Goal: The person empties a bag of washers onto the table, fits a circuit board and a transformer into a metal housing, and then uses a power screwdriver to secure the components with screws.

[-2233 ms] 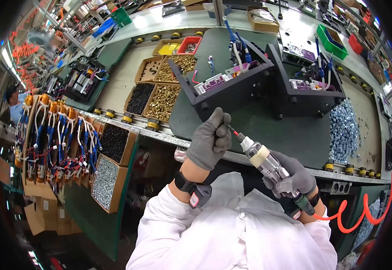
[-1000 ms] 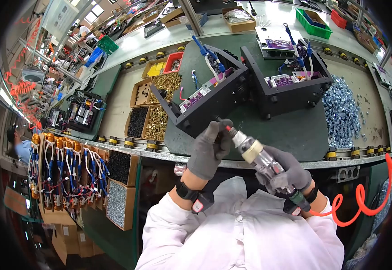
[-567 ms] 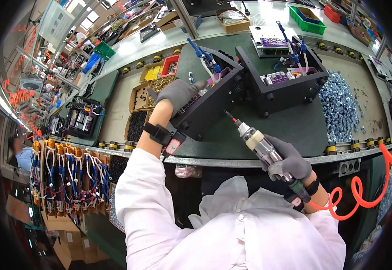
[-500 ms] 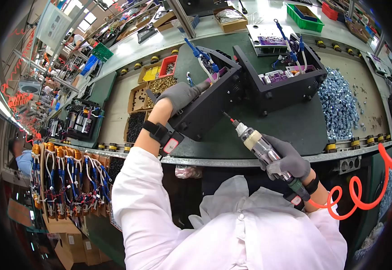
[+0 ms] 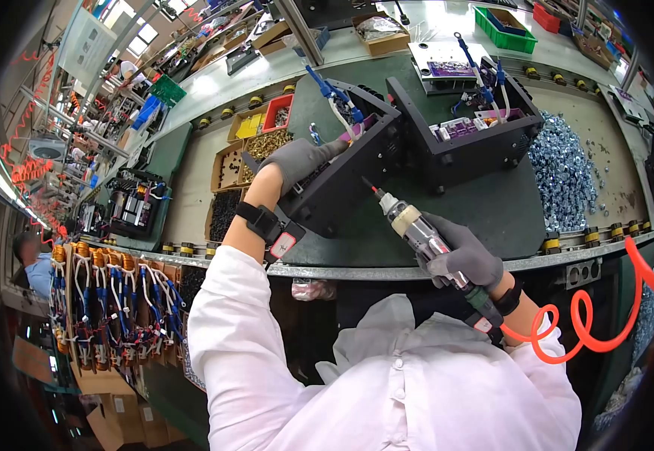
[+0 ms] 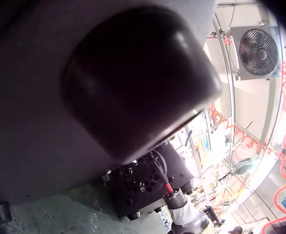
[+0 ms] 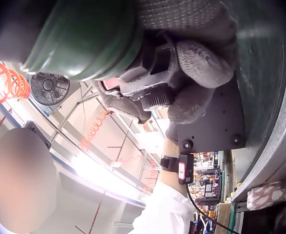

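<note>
My gloved right hand (image 5: 462, 255) grips an air screwdriver (image 5: 422, 234) with a red coiled hose. Its bit, red at the base, points up and left, the tip close to the front wall of the left black case (image 5: 349, 177). In the right wrist view the fingers (image 7: 201, 63) curl round the tool beside its green end. My gloved left hand (image 5: 301, 161) rests on the left end of that case, one finger laid straight toward the purple board inside. The other fingers are partly hidden. A dark rounded foot (image 6: 143, 83) of the case fills much of the left wrist view.
A second black case (image 5: 485, 150) stands to the right on the green board (image 5: 492, 218). Shiny screws (image 5: 564, 173) are heaped beyond it. Boxes of brass parts (image 5: 263, 146) and black screws (image 5: 225, 210) lie left. The red hose (image 5: 590, 331) loops at the right.
My left hand has left the screwdriver bit and moved up and left onto the left case. The screwdriver has lately shifted a little left, toward the case wall.
</note>
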The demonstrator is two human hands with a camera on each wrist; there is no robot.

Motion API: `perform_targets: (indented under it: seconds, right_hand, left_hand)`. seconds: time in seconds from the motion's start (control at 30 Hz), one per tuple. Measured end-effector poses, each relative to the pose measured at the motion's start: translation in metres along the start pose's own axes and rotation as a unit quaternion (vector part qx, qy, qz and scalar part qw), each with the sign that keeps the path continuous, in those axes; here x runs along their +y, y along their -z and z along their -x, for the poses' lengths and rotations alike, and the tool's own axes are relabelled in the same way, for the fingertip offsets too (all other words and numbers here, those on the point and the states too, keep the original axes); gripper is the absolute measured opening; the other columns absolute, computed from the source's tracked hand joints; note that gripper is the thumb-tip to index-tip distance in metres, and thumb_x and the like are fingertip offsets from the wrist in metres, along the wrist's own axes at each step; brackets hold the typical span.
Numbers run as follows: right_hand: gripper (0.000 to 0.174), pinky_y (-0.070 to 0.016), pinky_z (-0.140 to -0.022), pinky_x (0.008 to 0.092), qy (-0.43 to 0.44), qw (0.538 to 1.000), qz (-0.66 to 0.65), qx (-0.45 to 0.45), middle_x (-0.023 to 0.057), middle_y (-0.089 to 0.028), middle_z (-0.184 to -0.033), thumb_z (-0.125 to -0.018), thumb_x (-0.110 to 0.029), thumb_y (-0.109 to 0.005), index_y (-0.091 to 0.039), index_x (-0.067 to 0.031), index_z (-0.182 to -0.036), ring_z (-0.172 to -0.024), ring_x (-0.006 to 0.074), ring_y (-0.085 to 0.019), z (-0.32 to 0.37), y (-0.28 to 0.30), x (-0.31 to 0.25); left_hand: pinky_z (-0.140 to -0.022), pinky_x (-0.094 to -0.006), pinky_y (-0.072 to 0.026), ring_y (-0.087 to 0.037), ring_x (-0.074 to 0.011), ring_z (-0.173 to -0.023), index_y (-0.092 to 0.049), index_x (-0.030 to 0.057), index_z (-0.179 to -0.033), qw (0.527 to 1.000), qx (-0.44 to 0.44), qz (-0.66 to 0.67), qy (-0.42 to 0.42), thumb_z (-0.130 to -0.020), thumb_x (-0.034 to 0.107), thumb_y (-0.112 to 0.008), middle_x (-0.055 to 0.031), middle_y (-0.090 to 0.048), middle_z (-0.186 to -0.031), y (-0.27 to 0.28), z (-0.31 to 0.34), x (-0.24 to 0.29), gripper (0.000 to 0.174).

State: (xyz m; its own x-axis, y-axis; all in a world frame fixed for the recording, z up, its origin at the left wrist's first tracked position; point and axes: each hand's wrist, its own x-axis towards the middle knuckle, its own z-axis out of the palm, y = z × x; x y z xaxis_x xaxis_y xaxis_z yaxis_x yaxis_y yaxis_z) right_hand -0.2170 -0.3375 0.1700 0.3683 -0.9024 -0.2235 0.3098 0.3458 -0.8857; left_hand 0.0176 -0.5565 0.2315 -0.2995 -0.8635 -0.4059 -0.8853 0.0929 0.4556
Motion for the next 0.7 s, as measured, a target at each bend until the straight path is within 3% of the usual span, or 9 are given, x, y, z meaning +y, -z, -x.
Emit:
perform_targets:
  seconds: [0.3, 0.37, 0.4, 0.43, 0.47, 0.5, 0.57, 0.63, 0.7]
  right_hand:
    - [0.085, -0.0484, -0.05, 0.0262, 0.004, 1.0, -0.015, 0.002, 0.0091, -0.055, -0.087, -0.063, -0.009, -0.066, -0.031, 0.0036, -0.139, -0.059, 0.0133, -0.057, -0.006, -0.01, -0.004]
    - [0.085, -0.0483, -0.05, 0.0263, 0.012, 1.0, -0.008, 0.01, 0.0091, -0.055, -0.087, -0.063, -0.009, -0.065, -0.03, 0.0038, -0.139, -0.059, 0.0133, -0.057, -0.007, -0.012, -0.004]
    - [0.084, -0.0483, -0.05, 0.0263, 0.013, 1.0, -0.027, 0.004, 0.009, -0.055, -0.087, -0.064, -0.009, -0.065, -0.031, 0.0037, -0.139, -0.059, 0.0132, -0.057, -0.009, -0.012, -0.003]
    - [0.083, -0.0483, -0.05, 0.0264, 0.014, 0.999, -0.045, -0.003, 0.0089, -0.055, -0.087, -0.065, -0.008, -0.065, -0.031, 0.0037, -0.139, -0.059, 0.0132, -0.056, -0.01, -0.011, -0.003]
    - [0.083, -0.0483, -0.05, 0.0264, 0.016, 0.999, -0.044, -0.004, 0.0089, -0.055, -0.087, -0.065, -0.008, -0.065, -0.031, 0.0037, -0.139, -0.059, 0.0132, -0.056, -0.01, -0.009, -0.001]
    - [0.082, -0.0483, -0.05, 0.0264, 0.007, 0.998, -0.059, -0.015, 0.0087, -0.055, -0.087, -0.065, -0.008, -0.065, -0.031, 0.0036, -0.139, -0.059, 0.013, -0.056, -0.01, -0.006, 0.0]
    - [0.082, -0.0483, -0.05, 0.0263, 0.003, 0.997, -0.077, -0.027, 0.0085, -0.055, -0.087, -0.065, -0.008, -0.065, -0.032, 0.0035, -0.139, -0.059, 0.0129, -0.057, -0.007, -0.004, -0.001]
    - [0.081, -0.0482, -0.049, 0.0265, -0.004, 0.999, -0.046, -0.008, 0.0089, -0.055, -0.09, -0.064, -0.007, -0.065, -0.032, 0.0037, -0.138, -0.06, 0.0126, -0.057, 0.003, -0.007, -0.008]
    - [0.082, -0.0483, -0.05, 0.0264, -0.012, 0.998, -0.055, -0.015, 0.0092, -0.054, -0.091, -0.064, -0.007, -0.065, -0.033, 0.0039, -0.138, -0.06, 0.0126, -0.056, 0.014, -0.01, -0.011]
  left_hand:
    - [-0.068, -0.0332, -0.0484, -0.065, -0.0213, -0.072, -0.068, -0.0057, -0.088, 1.0, -0.003, -0.024, 0.019, -0.073, 0.082, -0.047, -0.0134, -0.066, -0.077, 0.002, 0.002, 0.006, 0.091]
    - [-0.069, -0.0305, -0.0489, -0.065, -0.0208, -0.071, -0.068, -0.0048, -0.091, 0.999, 0.011, -0.041, 0.02, -0.084, 0.067, -0.05, -0.0138, -0.066, -0.075, 0.002, 0.008, 0.013, 0.074]
    - [-0.069, -0.0305, -0.0489, -0.065, -0.0208, -0.071, -0.068, -0.0048, -0.091, 0.999, 0.012, -0.042, 0.019, -0.084, 0.067, -0.05, -0.0138, -0.066, -0.075, 0.003, 0.009, 0.008, 0.074]
    - [-0.067, -0.0292, -0.0478, -0.061, -0.0188, -0.069, -0.067, -0.0034, -0.094, 0.988, -0.002, 0.147, -0.037, -0.085, 0.056, -0.051, -0.0123, -0.065, -0.076, 0.006, 0.008, -0.005, 0.062]
    - [-0.065, -0.0279, -0.0467, -0.058, -0.0168, -0.067, -0.066, -0.002, -0.098, 0.939, -0.017, 0.33, -0.091, -0.087, 0.045, -0.052, -0.0108, -0.064, -0.077, 0.009, 0.007, -0.023, 0.05]
    - [-0.062, -0.0266, -0.0455, -0.055, -0.0148, -0.065, -0.065, -0.0005, -0.101, 0.854, -0.031, 0.499, -0.143, -0.088, 0.035, -0.053, -0.0093, -0.063, -0.078, 0.012, 0.007, -0.041, 0.039]
    - [-0.058, -0.0241, -0.0432, -0.048, -0.0108, -0.061, -0.062, 0.0023, -0.107, 0.592, -0.059, 0.77, -0.229, -0.091, 0.013, -0.055, -0.0063, -0.062, -0.079, 0.016, 0.017, -0.055, 0.021]
    - [-0.049, -0.0181, -0.0352, -0.037, -0.0065, -0.053, -0.055, 0.0035, -0.116, 0.502, 0.042, 0.859, -0.089, -0.093, 0.014, -0.052, -0.0004, -0.058, -0.077, 0.013, 0.053, -0.05, 0.025]
    - [-0.042, -0.0177, -0.0314, -0.036, -0.0048, -0.05, -0.054, 0.0019, -0.117, 0.487, -0.003, 0.863, -0.135, -0.094, 0.013, -0.051, -0.0001, -0.058, -0.078, -0.011, 0.086, -0.062, 0.026]
